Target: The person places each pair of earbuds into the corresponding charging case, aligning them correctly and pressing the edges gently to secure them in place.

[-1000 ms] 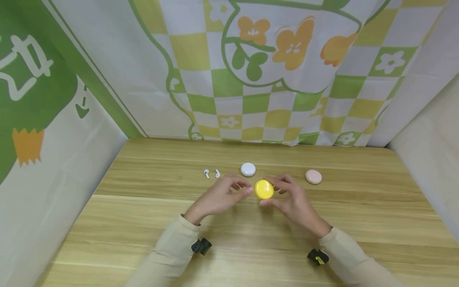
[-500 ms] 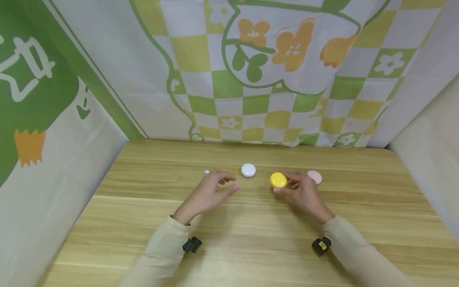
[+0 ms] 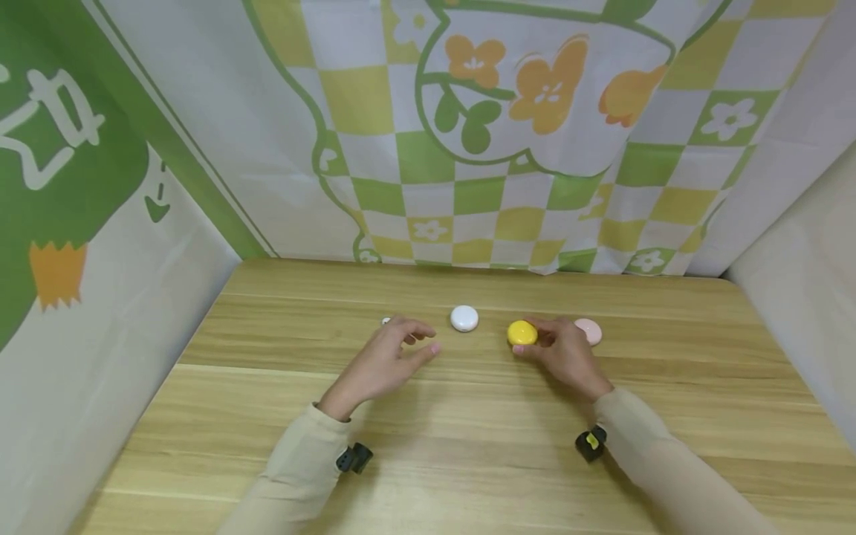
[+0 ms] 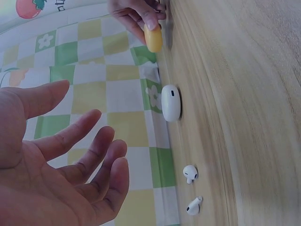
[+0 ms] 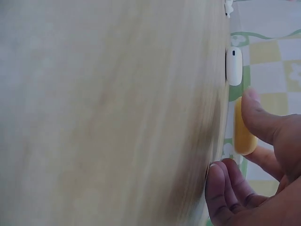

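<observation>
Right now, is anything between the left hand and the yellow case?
Nothing visible: the head view shows only tabletop between the left hand and the yellow case the right hand pinches. The white case sits just beyond that path.

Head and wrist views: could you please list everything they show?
Table: 1, light wood, foreground
White case: 1, white, centre back of table
Earbuds: 2, white, left of white case
Yellow case: 1, yellow, held, right of white case
Pink case: 1, pink, rightmost on table
Printed cloths: count unclear, multicoloured, behind and beside table
Wrist cameras: 2, black, at wrists
Sleeves: 2, beige, both arms
Left hand: 1, bare, above table
Right hand: 1, bare, gripping yellow case
</observation>
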### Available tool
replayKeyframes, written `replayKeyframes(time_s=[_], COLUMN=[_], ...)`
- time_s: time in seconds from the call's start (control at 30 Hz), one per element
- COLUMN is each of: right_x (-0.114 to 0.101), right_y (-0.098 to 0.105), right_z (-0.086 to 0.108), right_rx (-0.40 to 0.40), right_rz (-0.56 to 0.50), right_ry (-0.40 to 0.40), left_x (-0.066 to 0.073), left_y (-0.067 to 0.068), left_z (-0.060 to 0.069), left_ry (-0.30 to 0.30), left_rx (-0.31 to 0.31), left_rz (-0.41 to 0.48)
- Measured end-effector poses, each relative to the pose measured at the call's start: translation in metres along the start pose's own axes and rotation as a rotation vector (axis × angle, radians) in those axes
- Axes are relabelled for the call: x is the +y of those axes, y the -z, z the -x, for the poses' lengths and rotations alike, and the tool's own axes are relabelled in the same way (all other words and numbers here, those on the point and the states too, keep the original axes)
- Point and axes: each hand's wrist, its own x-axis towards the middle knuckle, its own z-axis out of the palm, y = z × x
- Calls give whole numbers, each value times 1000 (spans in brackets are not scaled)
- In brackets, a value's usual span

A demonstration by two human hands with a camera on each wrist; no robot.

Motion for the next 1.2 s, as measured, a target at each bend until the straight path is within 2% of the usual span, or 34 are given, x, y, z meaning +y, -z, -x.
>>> replayKeyframes(time_s=[0.27,0.9,1.2], right_x=[-2,-4,-4], right_y=[-1,0,1], right_z=[-5,-11,-12], right_rx=[31,-5,-8], right_rz=[66,113,114], right_ry=[10,-148,-122], left_x=[1,1,0], left_y=[0,-1,-1], left_z=[0,0,0], left_ry=[-8,-13,-17], left_rx=[-3,-17,-25], left_rz=[6,3,6])
